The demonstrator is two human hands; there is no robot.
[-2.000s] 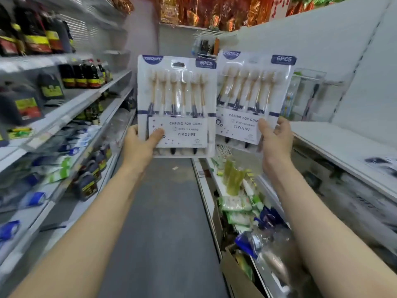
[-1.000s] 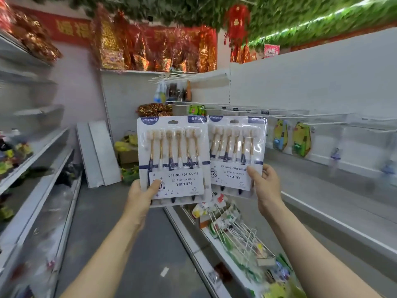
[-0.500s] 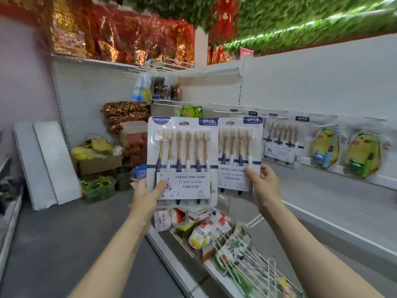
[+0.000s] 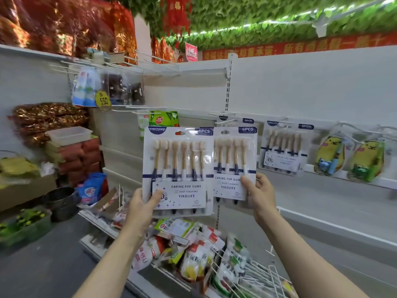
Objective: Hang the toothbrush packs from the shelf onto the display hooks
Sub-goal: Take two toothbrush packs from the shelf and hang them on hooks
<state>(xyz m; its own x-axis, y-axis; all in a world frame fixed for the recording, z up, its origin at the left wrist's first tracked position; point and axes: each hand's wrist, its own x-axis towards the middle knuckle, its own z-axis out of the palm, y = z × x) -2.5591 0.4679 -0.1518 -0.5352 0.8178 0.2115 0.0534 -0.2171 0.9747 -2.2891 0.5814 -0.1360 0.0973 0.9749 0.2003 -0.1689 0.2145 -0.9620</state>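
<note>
My left hand (image 4: 143,208) grips the bottom left corner of a white toothbrush pack (image 4: 179,155), thumb on its label. My right hand (image 4: 261,195) pinches the lower right edge of a second toothbrush pack (image 4: 235,160), which sits partly behind the first. Both packs are held upright in front of the white back panel. Behind the right-hand pack a white display hook (image 4: 223,121) sticks out with another pack's header showing on it. A further toothbrush pack (image 4: 283,147) hangs on a hook to the right.
Two yellow character-shaped packs (image 4: 329,157) hang further right above a white shelf (image 4: 335,203). A lower rack (image 4: 199,254) holds several snack bags and wire dividers. Bags (image 4: 90,89) hang from upper hooks at left. Boxes, a dark bucket (image 4: 62,203) and grey floor lie left.
The view has turned right and closer to the hook wall. Both packs stay in my hands and are now nearer the hooks, the right pack just below one hook.
</note>
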